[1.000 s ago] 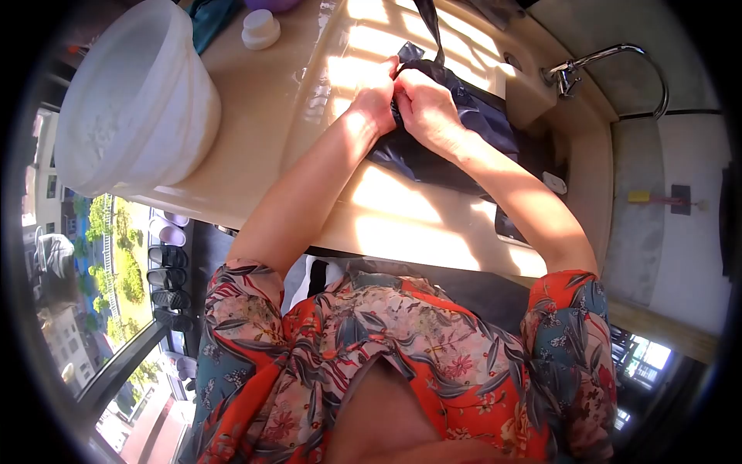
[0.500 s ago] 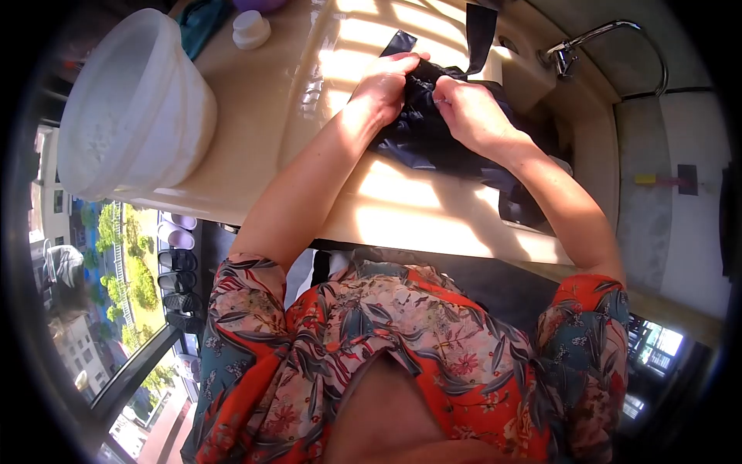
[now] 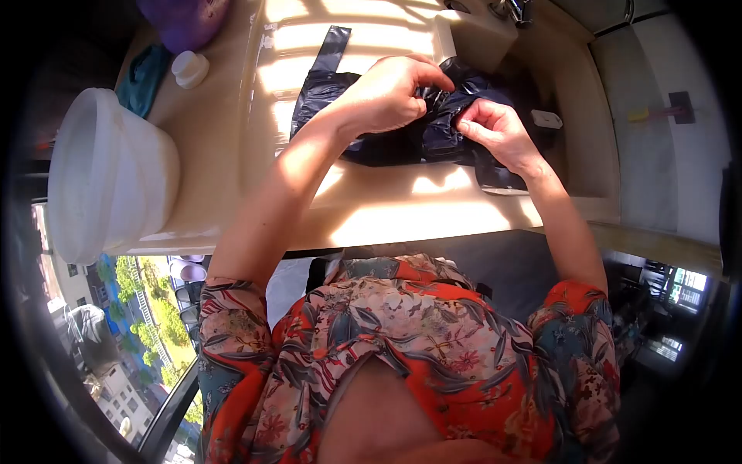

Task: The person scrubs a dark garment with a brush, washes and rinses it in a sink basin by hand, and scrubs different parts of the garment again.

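Red, pink and teal floral top [image 3: 464, 325], grey leaf print, loose elbow-length sleeves [image 3: 236, 329], bare forearms [image 3: 270, 213]

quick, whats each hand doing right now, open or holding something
Left hand: partly open, loosely bent over the dark fabric, no clear grip.
Right hand: closed, pinching the dark fabric's edge.

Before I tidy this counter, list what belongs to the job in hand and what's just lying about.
Likely the job:
dark fabric
left hand, over it
right hand, at its edge
sink counter beneath

Seemingly lying about:
white bucket
cap-like white item
purple item
teal cloth
white block, purpose unclear
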The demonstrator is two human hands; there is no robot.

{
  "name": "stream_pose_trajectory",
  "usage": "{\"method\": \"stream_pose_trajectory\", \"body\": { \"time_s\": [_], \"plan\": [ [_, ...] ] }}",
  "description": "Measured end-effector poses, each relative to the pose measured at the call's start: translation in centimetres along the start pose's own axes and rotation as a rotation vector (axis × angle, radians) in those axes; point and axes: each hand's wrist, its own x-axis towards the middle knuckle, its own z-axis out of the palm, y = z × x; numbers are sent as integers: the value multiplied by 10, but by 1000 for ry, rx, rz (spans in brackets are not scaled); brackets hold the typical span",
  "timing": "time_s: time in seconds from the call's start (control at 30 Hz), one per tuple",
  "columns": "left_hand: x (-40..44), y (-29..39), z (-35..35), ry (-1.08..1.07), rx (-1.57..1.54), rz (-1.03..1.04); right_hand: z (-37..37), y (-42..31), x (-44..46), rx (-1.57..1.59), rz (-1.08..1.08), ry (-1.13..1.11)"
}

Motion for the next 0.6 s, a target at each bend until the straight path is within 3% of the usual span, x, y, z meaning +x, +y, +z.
{"method": "stream_pose_trajectory", "body": {
  "time_s": [0.03, 0.1, 0.17, 0.23, 0.33, 0.37, 0.43, 0.57, 0.6],
  "plan": [
    [13, -5, 0, -15, 60, 156, -2, -4, -1, -15, 44, -59],
    [39, -6, 15, -183, 38, 263, -4, -8, 1, -24, 105, -188],
    [32, -16, 16, -407, 100, 158, 22, -18, 8, -136, 170, -297],
    [36, -16, 20, -461, 274, 72, 27, -19, 6, -446, 54, -231],
    [31, -25, 2, -394, 301, -75, 30, -24, 11, -851, -113, -152],
    [21, -13, -14, -286, 189, -190, 28, -20, 17, -827, -101, -97],
    [12, -35, -30, -128, -317, -226, 25, -17, 36, -782, -123, 0],
    [-25, -55, -14, -12, -442, -393, 54, -18, 55, -723, -230, 188],
    [-31, -51, -10, 13, -430, -415, 65, -11, 52, -851, -415, 207]
  ]
}}
